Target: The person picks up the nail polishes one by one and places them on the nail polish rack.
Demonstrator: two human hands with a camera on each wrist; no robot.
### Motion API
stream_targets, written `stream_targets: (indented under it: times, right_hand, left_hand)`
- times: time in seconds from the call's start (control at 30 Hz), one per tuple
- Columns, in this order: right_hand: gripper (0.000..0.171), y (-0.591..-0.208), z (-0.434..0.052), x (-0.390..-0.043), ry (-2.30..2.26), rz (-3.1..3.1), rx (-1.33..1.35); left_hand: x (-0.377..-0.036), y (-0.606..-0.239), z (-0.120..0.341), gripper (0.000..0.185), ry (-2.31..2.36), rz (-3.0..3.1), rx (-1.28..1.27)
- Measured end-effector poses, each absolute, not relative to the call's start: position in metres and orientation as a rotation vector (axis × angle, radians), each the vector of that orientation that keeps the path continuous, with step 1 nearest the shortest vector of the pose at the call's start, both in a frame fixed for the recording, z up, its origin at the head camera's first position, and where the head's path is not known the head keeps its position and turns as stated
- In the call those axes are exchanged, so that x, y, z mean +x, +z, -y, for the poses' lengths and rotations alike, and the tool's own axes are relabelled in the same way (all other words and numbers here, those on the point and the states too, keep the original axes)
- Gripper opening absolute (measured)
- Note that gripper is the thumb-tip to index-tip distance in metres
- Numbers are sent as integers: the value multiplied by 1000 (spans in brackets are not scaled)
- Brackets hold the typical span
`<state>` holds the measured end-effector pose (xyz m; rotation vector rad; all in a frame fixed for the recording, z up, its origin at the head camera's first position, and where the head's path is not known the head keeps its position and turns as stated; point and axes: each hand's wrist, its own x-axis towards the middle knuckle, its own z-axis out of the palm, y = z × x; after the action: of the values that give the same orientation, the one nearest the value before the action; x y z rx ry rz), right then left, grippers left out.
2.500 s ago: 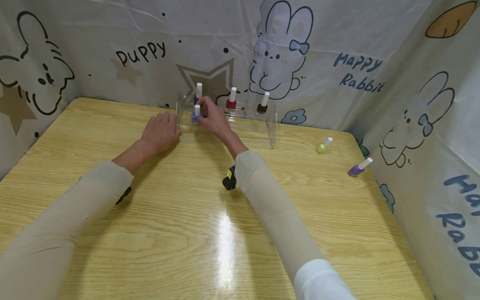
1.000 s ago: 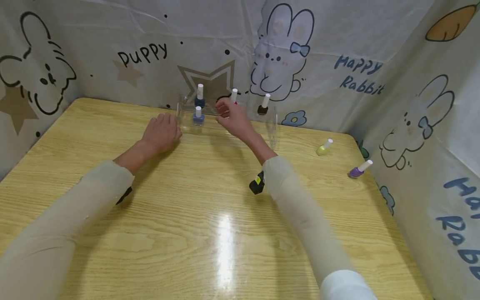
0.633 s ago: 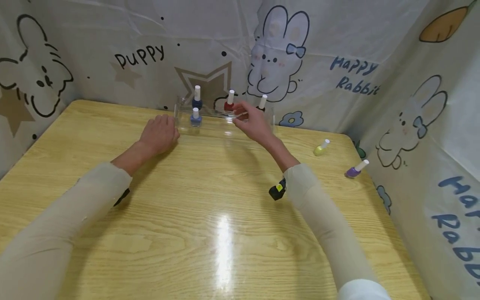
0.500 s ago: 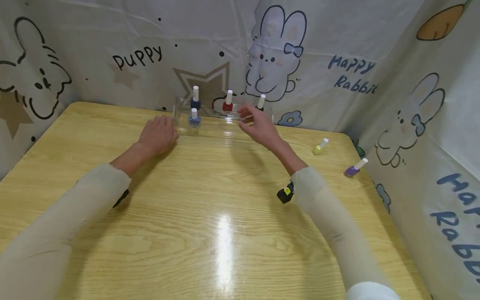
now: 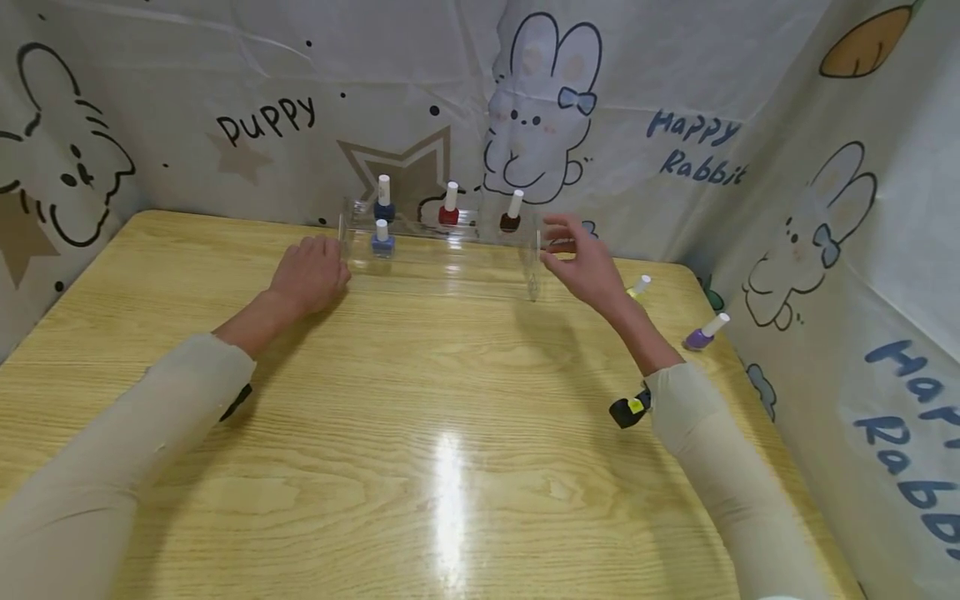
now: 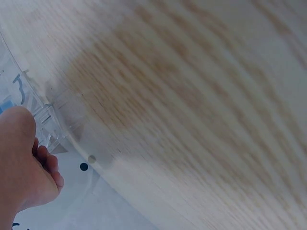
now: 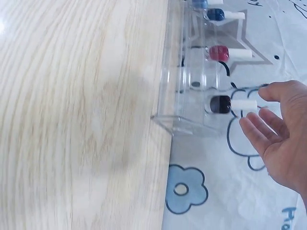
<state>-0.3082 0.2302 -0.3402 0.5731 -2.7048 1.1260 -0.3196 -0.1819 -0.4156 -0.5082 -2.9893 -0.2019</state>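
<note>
A clear acrylic rack [image 5: 450, 260] stands at the table's far edge. It holds a dark blue bottle [image 5: 384, 205], a red bottle [image 5: 448, 211] and a dark brown bottle [image 5: 512, 218] on the back step, and a light blue bottle [image 5: 382, 241] in front. My left hand [image 5: 313, 268] rests on the table and touches the rack's left end [image 6: 44, 120]. My right hand [image 5: 576, 255] hovers just right of the rack with relaxed, spread fingers and holds nothing. In the right wrist view the right hand [image 7: 280, 139] is beside the brown bottle [image 7: 225, 104].
A yellow bottle [image 5: 640, 287] lies on the wooden table [image 5: 420, 400] just behind my right hand. A purple bottle [image 5: 705, 333] lies further right, near the cloth wall [image 5: 825, 250]. Printed cloth walls close off the back and right sides.
My right hand let go of the light blue bottle in the rack's front row and moved right, past the rack's right end. The left hand stayed put.
</note>
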Motion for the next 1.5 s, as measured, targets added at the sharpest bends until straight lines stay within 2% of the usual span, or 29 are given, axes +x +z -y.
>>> stream_targets:
  times: [0.6,1.13,1.5]
  right_hand:
    - [51,-315,-317,-270,1137,2587,219]
    - [51,-317,-381,-243,1049,2539,6]
    - [52,-328,-406,-222,1019,2517,-190]
  left_hand:
    - [-319,-415,181,25,-220,2962,-519]
    - [-320,-415,181,25,-183,2965,-535]
    - [-320,-415,181,24,-201,2979,-529]
